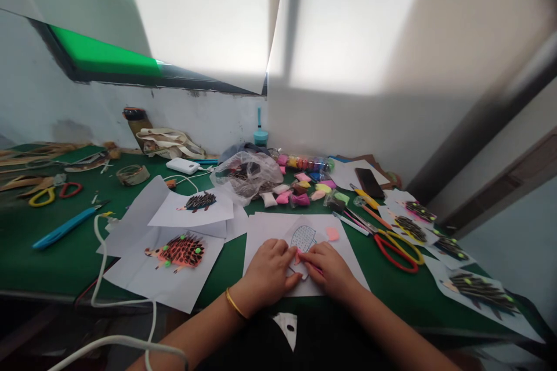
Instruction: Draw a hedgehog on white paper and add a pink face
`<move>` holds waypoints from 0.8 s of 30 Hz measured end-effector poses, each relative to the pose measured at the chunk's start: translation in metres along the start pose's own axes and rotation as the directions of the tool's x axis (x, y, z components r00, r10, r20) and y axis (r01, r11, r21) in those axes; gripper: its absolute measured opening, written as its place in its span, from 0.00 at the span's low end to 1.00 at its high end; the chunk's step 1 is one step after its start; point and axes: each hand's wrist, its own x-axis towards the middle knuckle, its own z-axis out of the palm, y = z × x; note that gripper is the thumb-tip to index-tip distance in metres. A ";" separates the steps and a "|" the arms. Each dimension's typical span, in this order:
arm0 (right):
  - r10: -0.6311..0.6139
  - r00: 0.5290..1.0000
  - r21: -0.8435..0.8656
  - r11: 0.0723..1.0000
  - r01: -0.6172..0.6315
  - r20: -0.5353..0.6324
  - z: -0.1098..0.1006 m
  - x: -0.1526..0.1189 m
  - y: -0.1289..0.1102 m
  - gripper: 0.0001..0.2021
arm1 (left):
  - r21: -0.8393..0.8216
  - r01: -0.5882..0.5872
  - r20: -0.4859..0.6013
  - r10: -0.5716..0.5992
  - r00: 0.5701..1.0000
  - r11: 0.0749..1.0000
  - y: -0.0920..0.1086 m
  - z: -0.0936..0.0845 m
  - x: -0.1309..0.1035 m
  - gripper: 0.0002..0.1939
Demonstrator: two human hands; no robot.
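Bare forearms (198,316) come in over the near edge of the green table (394,304), toward a white sheet (259,235) laid at the middle of that edge, where both sides can reach it easily. The left hand (272,269) lies across the sheet's lower half, probably to stop it sliding; its index fingertip touches a small pink bit (297,256), though I cannot tell whether finger and thumb pinch it. The right hand (328,271) looks closed round a slim pink stick (317,269) — its forefinger also at the bit, as if to steady so small a thing from two sides. That bit sits at the lower edge of a patterned blue drawing (303,237), and a flat pink piece (333,234) rests toward the sheet's far right corner, seemingly parked within reach.

Toward the table's far edge, small coloured packets (300,199) lie heaped beside a clear plastic bag (266,168). Scissors (380,236) rest right of the sheet, handles turned to the near edge — handy, it seems, for the right hand. One hedgehog picture (180,252) lies left of the sheet; several more (483,290) line the table's right edge, perhaps to spare the middle.
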 end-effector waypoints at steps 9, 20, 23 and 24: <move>-0.046 0.997 0.061 0.997 0.050 -0.058 -0.006 -0.004 0.000 0.15 | -0.019 0.013 -0.039 -0.014 0.999 1.000 -0.002 0.005 -0.002 0.32; -0.029 1.000 0.005 1.000 0.029 0.005 0.000 -0.001 -0.001 0.11 | -0.021 0.004 -0.008 -0.004 1.000 1.000 0.002 -0.003 0.001 0.17; -0.032 0.999 0.038 0.999 0.032 -0.003 -0.002 -0.002 0.001 0.13 | -0.022 0.011 -0.015 -0.011 1.000 1.000 0.000 0.000 0.000 0.20; -0.033 0.999 0.052 0.998 0.034 -0.015 -0.002 -0.002 0.001 0.14 | -0.020 0.013 -0.019 -0.014 1.000 1.000 0.000 0.001 -0.001 0.22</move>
